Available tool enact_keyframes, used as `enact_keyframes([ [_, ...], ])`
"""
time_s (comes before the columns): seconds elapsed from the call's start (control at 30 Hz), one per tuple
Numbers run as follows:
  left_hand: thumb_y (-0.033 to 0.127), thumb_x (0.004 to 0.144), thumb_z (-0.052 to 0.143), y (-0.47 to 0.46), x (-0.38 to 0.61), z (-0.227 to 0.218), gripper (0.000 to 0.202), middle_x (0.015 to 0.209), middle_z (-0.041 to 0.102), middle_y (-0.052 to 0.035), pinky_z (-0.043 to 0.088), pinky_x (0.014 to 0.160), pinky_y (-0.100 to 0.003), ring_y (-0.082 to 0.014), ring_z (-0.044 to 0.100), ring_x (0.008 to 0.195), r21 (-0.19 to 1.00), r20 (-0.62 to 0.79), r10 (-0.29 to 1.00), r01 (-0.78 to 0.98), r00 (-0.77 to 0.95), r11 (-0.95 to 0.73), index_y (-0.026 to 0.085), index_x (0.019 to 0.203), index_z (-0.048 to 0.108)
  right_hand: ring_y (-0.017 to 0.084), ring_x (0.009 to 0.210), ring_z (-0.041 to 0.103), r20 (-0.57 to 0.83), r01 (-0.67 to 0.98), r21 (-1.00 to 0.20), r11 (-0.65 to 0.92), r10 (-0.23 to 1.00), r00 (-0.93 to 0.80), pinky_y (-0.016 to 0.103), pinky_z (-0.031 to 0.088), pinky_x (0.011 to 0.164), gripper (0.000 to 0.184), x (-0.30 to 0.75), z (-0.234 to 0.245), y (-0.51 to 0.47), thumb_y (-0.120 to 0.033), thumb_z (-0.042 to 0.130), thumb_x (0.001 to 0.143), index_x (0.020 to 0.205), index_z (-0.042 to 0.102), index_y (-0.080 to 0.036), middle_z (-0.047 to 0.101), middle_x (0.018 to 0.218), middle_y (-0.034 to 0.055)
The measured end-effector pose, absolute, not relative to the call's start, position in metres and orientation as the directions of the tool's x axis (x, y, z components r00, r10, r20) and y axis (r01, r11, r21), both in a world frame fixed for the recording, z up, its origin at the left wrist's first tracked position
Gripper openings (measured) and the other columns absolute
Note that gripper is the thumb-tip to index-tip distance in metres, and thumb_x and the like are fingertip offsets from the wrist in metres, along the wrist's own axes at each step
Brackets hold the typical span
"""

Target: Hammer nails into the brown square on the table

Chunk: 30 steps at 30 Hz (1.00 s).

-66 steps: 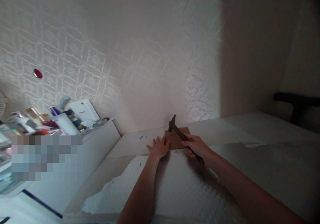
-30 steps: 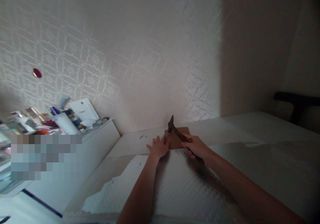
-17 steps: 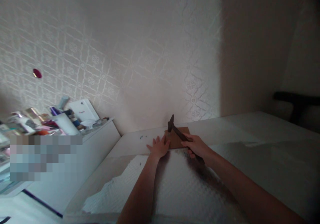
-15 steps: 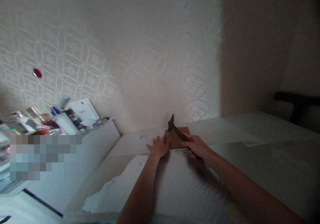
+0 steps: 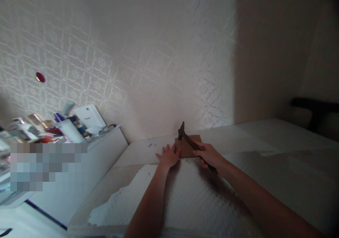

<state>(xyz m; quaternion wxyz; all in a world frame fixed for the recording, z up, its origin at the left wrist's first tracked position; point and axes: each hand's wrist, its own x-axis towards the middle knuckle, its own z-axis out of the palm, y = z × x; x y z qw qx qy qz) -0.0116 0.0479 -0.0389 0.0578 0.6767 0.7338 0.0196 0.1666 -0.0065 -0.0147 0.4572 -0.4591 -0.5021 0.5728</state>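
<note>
My right hand [image 5: 209, 155] is wrapped round the handle of a dark hammer [image 5: 189, 141], whose head is over the far left part of a brown board [image 5: 188, 151]. My left hand [image 5: 169, 156] lies with its fingers spread at the board's left edge, the thumb side touching it. Whether the hammer head touches the board or what lies under it, I cannot tell. The board rests flat on a white surface [image 5: 225, 133] near the wall. Textured white sheeting [image 5: 196, 195] spreads below both forearms.
Several small dark bits [image 5: 150, 145] lie left of my left hand. A white cabinet [image 5: 97, 167] on the left carries bottles, tubes and a white box [image 5: 91, 117]. Patterned wallpaper [image 5: 159, 71] rises behind. At the far right is a dark armrest-like shape [image 5: 315, 105].
</note>
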Motion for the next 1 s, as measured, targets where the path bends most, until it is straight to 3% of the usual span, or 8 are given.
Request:
enact_keyframes([
  [1.0, 0.061, 0.088, 0.016, 0.0462, -0.0105, -0.036, 0.064, 0.154, 0.017, -0.008, 0.01, 0.103, -0.07, -0.0345, 0.013, 0.14, 0.114, -0.077, 0.994, 0.99, -0.076, 0.084, 0.033, 0.146, 0.023, 0.002, 0.033, 0.035, -0.115, -0.15, -0.978, -0.142, 0.978, -0.172, 0.013, 0.024, 0.029, 0.051, 0.1684, -0.0127, -0.006, -0.006, 0.049, 0.078, 0.128, 0.052, -0.014, 0.04, 0.055, -0.0082],
])
